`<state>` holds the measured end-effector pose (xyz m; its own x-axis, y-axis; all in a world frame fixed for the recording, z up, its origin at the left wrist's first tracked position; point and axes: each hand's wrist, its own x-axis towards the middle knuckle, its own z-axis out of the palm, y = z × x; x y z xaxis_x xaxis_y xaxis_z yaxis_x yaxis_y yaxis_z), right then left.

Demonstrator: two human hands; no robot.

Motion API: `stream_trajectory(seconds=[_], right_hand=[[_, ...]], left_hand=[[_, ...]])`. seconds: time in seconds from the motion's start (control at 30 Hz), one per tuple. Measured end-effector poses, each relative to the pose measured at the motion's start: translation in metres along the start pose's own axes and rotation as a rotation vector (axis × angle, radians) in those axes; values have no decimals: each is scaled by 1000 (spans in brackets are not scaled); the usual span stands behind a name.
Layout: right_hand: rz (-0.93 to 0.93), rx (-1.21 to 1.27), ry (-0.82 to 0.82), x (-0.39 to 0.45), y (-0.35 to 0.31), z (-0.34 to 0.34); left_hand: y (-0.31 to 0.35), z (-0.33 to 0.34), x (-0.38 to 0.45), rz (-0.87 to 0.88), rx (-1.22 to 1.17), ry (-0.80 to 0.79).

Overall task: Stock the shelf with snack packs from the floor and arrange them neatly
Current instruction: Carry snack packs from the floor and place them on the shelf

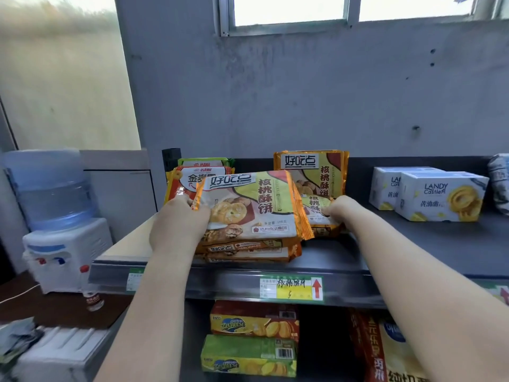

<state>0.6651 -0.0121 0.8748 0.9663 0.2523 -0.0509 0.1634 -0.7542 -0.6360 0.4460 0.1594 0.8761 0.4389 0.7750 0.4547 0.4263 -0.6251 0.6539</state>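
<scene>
My left hand (176,224) fingers curled round left edge of tilted walnut-biscuit pack (248,208) atop stack at shelf (413,244) front; right hand (337,206) pinching pack behind; advice: lower flat, square edges with stack

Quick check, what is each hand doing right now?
Left hand: grips the left edge of the top walnut cookie pack on the stack.
Right hand: fingers hidden behind the packs; grip cannot be told.

Both hands, left hand (176,224) and right hand (340,209), grip shelf (413,255) snack packs (248,208).
</scene>
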Motion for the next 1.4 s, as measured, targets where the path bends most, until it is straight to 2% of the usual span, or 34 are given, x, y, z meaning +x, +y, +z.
stream_trajectory(seconds=[0.1, 0.27, 0.4, 0.6, 0.77, 0.83, 0.9, 0.93, 0.97, 1.07, 1.1, 1.13, 1.2, 1.3, 1.4], right_hand=[[-57, 43, 73, 6, 4, 0], [-238, 158, 387, 4, 15, -2], [-207, 342, 565, 7, 12, -17], [-50, 435, 517, 32, 12, -14], [51, 410, 390, 50, 13, -12], [74, 392, 428, 47, 7, -16], [4, 378, 519, 31, -1, -25], [-61, 383, 494, 21, -4, -30], [-118, 402, 369, 7, -7, -35], [-91, 357, -299, -44, -7, -39], [-95, 314, -433, -54, -5, -38], [-122, 290, -499, -61, -4, -35], [-181, 329, -483, -69, 0, -28], [-240, 479, -370, -68, 12, -31], [-343, 622, -162, -62, 31, -43]], left_hand=[[3, 1, -1, 14, 53, 43], [5, 9, -7, 28, -16, 80], [10, 13, -6, 30, -3, 76], [16, 19, -2, 13, 2, 30], [19, 23, -3, 1, -2, 8], [20, 24, -2, 1, -10, -26], [20, 24, 0, -4, -43, -88], [20, 23, 2, -12, -82, -135], [20, 21, 5, -24, -131, -183], [17, 17, 10, -88, -297, -381], [17, 16, 9, -125, -363, -461], [18, 17, 9, -161, -421, -531], [22, 18, 4, -173, -487, -603], [32, 26, -5, -112, -580, -584], [54, 43, -14, -11, -699, -530]])
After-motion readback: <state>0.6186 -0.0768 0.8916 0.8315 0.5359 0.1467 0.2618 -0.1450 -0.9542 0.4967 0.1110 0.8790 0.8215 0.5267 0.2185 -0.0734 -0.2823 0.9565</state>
